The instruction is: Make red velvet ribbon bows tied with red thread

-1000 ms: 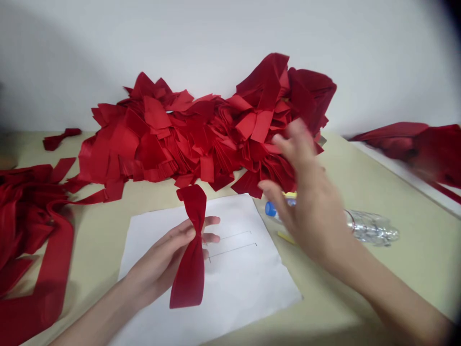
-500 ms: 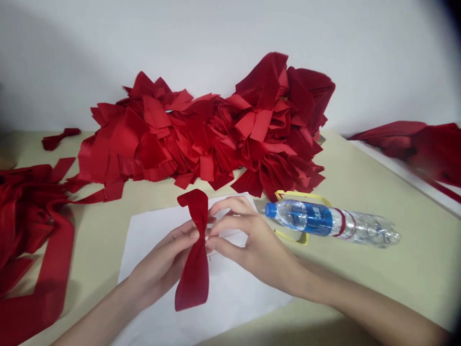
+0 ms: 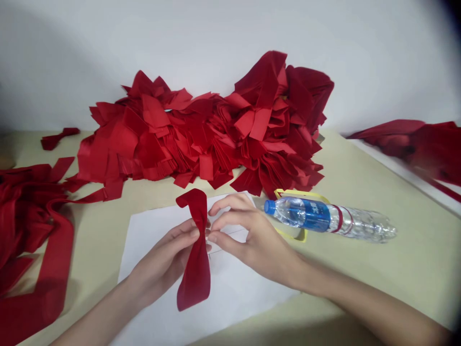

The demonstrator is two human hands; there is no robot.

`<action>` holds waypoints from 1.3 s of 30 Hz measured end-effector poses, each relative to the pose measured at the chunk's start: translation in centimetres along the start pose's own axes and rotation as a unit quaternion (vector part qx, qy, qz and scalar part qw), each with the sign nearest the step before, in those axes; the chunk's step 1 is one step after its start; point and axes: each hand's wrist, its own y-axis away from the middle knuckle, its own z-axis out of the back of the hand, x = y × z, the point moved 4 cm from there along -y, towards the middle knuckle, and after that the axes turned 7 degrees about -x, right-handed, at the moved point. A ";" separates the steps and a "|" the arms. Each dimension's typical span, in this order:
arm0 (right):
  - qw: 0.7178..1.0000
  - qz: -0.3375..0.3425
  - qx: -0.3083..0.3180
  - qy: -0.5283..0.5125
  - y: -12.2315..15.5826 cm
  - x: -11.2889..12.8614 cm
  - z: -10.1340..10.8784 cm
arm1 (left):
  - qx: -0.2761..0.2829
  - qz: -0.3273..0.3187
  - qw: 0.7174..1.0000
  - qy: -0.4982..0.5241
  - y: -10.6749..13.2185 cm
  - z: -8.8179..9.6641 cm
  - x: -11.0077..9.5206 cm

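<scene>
A red fabric bow [image 3: 196,269] is held upright over a white sheet of paper [image 3: 237,293] with pencil lines on it. My left hand [image 3: 163,262] pinches the bow at its narrow middle from the left. My right hand [image 3: 248,235] meets it from the right, fingertips closed together at the same pinched waist. Whether the right fingers hold something small there I cannot make out.
A large heap of red fabric pieces [image 3: 201,134] lies against the wall behind the paper. Long red ribbon [image 3: 32,226] is piled at the left, more red cloth [image 3: 418,144] at the right. A plastic water bottle [image 3: 331,220] lies on a yellow strip [image 3: 300,194] on the beige table [image 3: 396,269].
My right hand came back from the red heap to the bow's middle and closed its fingertips there. The bottle, hidden a second ago, is now in view.
</scene>
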 end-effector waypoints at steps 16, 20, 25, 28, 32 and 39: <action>0.980 -0.076 0.122 -0.138 -1.1 -0.8 -0.2 | 0.127 -0.024 0.991 0.019 -0.2 0.1 0.6; 0.972 -0.059 0.128 -0.189 -1.1 -0.7 -0.5 | 0.135 -0.032 0.990 0.023 0.0 -0.2 0.7; 0.955 -0.018 0.133 -0.264 -0.6 -1.2 -1.5 | 0.188 0.002 0.980 0.067 0.5 -0.9 1.7; 0.925 -0.009 0.175 -0.338 0.0 -1.2 -2.3 | 0.222 0.028 0.973 0.060 0.9 -1.6 2.3; 0.924 0.042 0.244 -0.291 0.2 -0.6 -2.5 | 0.205 0.104 0.973 -0.012 1.5 -1.9 2.8; 0.930 0.220 0.295 0.009 0.7 1.6 -1.0 | 0.126 0.115 0.954 -0.246 1.5 -1.3 2.2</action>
